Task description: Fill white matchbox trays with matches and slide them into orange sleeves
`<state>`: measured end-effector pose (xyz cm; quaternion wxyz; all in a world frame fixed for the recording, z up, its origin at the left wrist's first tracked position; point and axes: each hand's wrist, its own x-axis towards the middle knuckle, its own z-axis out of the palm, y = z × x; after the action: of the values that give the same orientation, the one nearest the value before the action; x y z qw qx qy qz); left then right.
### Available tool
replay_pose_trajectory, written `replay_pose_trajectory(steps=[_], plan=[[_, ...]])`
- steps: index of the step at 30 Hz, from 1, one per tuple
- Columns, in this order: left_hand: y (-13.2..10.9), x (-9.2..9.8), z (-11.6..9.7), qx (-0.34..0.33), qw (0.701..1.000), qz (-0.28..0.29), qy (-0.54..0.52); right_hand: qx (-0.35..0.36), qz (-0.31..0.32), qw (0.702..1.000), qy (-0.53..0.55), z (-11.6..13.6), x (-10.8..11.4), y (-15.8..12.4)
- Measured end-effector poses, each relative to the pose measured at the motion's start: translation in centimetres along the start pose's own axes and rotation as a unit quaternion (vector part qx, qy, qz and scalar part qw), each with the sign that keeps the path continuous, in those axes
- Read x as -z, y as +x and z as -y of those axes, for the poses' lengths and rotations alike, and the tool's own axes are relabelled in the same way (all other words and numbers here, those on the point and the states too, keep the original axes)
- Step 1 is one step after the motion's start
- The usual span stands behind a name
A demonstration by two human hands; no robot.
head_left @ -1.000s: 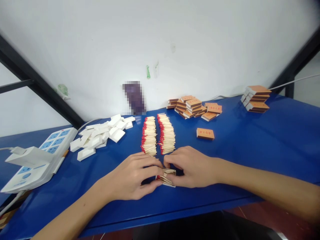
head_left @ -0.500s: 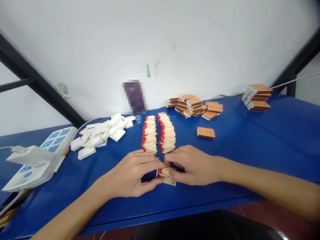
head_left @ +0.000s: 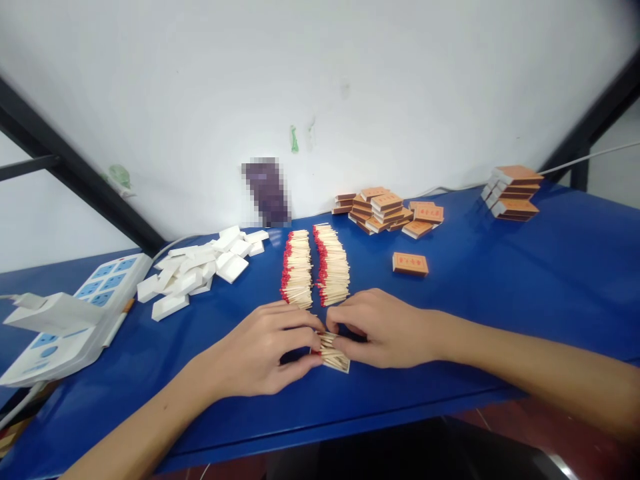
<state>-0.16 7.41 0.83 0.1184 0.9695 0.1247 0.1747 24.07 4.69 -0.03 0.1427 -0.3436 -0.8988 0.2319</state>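
A small white matchbox tray (head_left: 349, 369) filled with red-tipped matches (head_left: 334, 357) lies near the table's front edge, between both hands. At its left end, my left hand (head_left: 273, 348) has thumb and fingers closed on the tray and the match heads. My right hand (head_left: 377, 328) bends over the far right side, its thumb on the matchsticks and its index finger curled at the far edge. Fingers cover part of the tray. Just beyond the hands lie two long rows of loose matches, a left row (head_left: 299, 267) and a right row (head_left: 333, 263), with red heads facing left.
White empty trays (head_left: 193, 267) are heaped at the left, near a power strip (head_left: 95, 300) with a charger. Orange matchboxes (head_left: 383, 210) pile against the wall; one single matchbox (head_left: 410, 263) lies closer. Another matchbox stack (head_left: 514, 193) stands far right. A pixelated dark object (head_left: 267, 191) leans at the wall.
My left fingertips have moved right and closed in over the tray's left end, now covering most match heads. My right hand stays at the matches with little movement. The view shifted slightly.
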Motion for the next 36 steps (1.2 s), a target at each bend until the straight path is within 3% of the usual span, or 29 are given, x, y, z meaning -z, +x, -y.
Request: replay_pose_trajectory(steps=[15,21,36], plan=[[0.01,-0.04,0.11,-0.004,1.0,0.004,0.007,-0.025,0.003,1.0,-0.002,0.26,0.07,0.12],[0.04,-0.07,0.18,-0.006,1.0,0.006,-0.001,-0.005,0.002,1.0,-0.01,0.05,-0.04,0.07],[0.1,-0.09,0.22,-0.009,1.0,-0.022,0.013,-0.007,0.001,1.0,-0.006,-0.1,-0.09,0.03]])
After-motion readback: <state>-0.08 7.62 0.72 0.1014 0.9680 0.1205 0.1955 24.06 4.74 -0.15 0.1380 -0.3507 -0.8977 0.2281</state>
